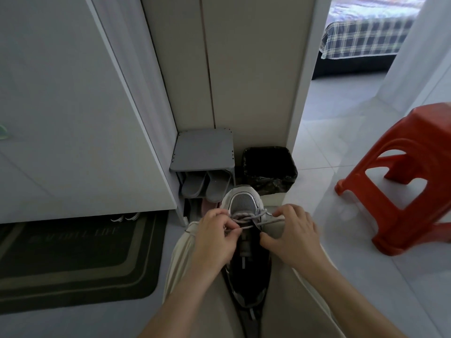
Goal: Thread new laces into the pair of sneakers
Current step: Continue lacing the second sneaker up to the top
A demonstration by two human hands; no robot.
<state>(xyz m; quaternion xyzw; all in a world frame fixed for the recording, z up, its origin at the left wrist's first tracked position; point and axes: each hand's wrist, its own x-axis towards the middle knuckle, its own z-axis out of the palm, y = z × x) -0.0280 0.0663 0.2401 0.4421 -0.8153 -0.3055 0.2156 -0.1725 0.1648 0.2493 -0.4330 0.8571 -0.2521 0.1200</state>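
A white and grey sneaker (pixel 244 200) lies between my knees, toe pointing away from me, its dark opening toward me. A pale grey lace (pixel 246 218) crosses the lower eyelets near the toe. My left hand (pixel 214 240) pinches one end of the lace at the shoe's left side. My right hand (pixel 292 237) has its fingers curled round the other run of lace at the right side, thumb against the shoe's edge. A second sneaker is not visible.
A small grey shoe rack (pixel 203 152) with grey slippers (pixel 206 186) stands ahead against the wall, a black-lined bin (pixel 269 167) beside it. A red plastic stool (pixel 400 181) is to the right. A dark doormat (pixel 78 257) lies left.
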